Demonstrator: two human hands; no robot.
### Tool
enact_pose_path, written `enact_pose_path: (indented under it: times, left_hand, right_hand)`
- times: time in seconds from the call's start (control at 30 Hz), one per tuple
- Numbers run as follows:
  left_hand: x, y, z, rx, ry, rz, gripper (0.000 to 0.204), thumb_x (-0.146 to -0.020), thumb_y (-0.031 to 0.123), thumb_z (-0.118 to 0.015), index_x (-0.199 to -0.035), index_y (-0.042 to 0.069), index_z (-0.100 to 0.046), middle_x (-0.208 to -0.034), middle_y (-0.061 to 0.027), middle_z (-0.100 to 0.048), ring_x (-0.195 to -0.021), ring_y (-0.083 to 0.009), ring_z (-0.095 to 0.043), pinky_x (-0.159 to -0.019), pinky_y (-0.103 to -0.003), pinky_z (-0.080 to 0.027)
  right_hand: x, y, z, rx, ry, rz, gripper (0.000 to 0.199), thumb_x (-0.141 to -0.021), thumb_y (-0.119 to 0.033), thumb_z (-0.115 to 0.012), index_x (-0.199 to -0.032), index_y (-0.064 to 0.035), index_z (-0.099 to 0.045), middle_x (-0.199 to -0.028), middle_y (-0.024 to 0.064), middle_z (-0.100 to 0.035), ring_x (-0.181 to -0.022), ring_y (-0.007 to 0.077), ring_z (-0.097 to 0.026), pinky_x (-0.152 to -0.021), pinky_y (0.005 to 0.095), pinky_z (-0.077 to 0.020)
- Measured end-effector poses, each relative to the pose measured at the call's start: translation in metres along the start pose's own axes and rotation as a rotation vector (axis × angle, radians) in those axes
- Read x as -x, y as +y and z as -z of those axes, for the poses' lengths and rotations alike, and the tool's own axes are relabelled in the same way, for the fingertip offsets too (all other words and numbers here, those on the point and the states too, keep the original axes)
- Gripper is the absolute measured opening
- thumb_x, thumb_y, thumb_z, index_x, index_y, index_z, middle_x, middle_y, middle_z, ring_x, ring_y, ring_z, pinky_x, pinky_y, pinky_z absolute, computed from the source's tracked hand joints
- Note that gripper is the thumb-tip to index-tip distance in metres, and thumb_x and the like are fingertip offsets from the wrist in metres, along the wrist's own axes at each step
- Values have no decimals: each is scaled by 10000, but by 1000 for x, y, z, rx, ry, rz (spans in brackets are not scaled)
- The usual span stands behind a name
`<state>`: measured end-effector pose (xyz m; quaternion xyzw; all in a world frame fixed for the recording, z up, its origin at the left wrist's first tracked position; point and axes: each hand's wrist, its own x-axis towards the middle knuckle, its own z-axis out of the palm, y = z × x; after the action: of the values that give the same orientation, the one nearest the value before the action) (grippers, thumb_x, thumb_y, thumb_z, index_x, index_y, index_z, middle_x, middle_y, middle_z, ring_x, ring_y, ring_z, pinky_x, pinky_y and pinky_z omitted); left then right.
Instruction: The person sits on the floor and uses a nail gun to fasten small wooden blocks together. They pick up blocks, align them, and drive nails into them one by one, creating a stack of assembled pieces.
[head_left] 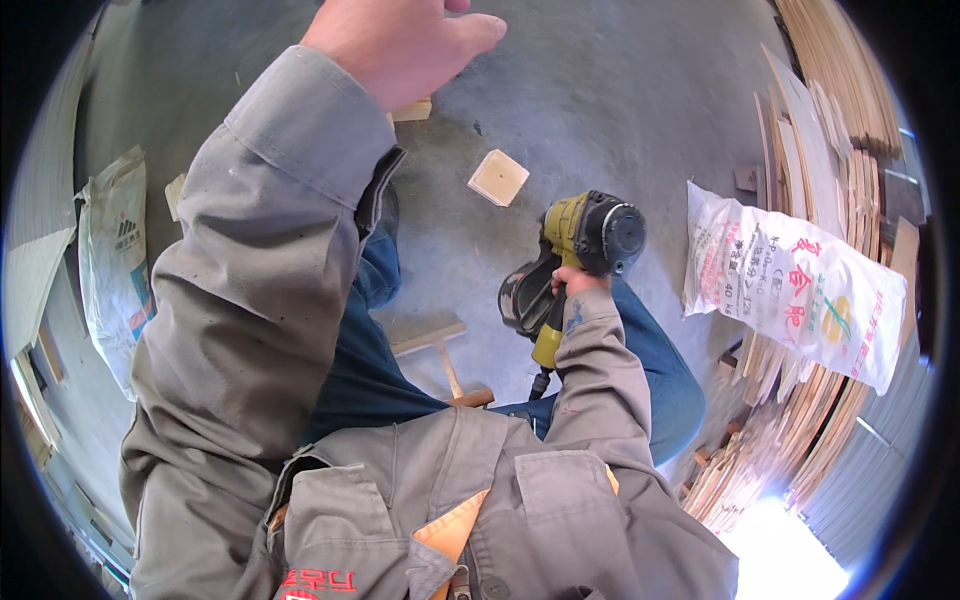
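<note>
My right hand (580, 281) is closed around the handle of a yellow and black nail gun (572, 222), held low by my right knee. A hose fitting (541, 384) sticks out of the handle's lower end. My left hand (392, 48) reaches far forward to the top edge of the view. Its thumb is stretched out and I see nothing held in it, but most of the fingers are cut off by the edge. On the floor between the two hands lies a small square wood block (498, 178). Another piece of wood (412, 110) shows partly behind my left wrist.
Thin wood strips (443, 345) lie on the floor between my legs, near a brown wooden piece (473, 398). To the right, a white printed sack (795, 285) rests on stacked wood slats (840, 420). Another white sack (115, 265) stands at the left.
</note>
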<state>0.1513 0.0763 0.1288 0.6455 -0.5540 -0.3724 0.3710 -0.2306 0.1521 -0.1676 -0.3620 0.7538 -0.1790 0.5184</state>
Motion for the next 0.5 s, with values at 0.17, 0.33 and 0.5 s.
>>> enact_pose_path:
  times: [0.17,0.33,0.5]
  left_hand:
    - [-24,-45,-33,-385,88,-248,469,-867,291,-743,-1236,15,-657,-1081,-145,-711,-961,-234,-676,-859,-354,-546]
    - [-36,-47,-57,-520,1,-231,470,-858,270,-747,-1241,13,-653,-1064,-146,-707,-932,-240,-673,-848,-364,-543]
    - [-49,-65,-88,-591,-122,-121,489,-856,330,-725,-1230,24,-652,-1124,-153,-701,-1054,-329,-662,-912,-410,-521]
  right_hand:
    - [4,49,1,56,42,-276,99,-699,10,-708,-735,41,-621,-650,147,-661,-497,240,-619,-465,383,-498]
    - [-2,86,11,68,47,-375,73,-735,-3,-709,-757,34,-650,-665,124,-673,-512,220,-632,-477,355,-517]
    - [3,64,13,4,67,-422,55,-762,13,-695,-802,32,-662,-669,124,-668,-505,215,-625,-467,344,-522]
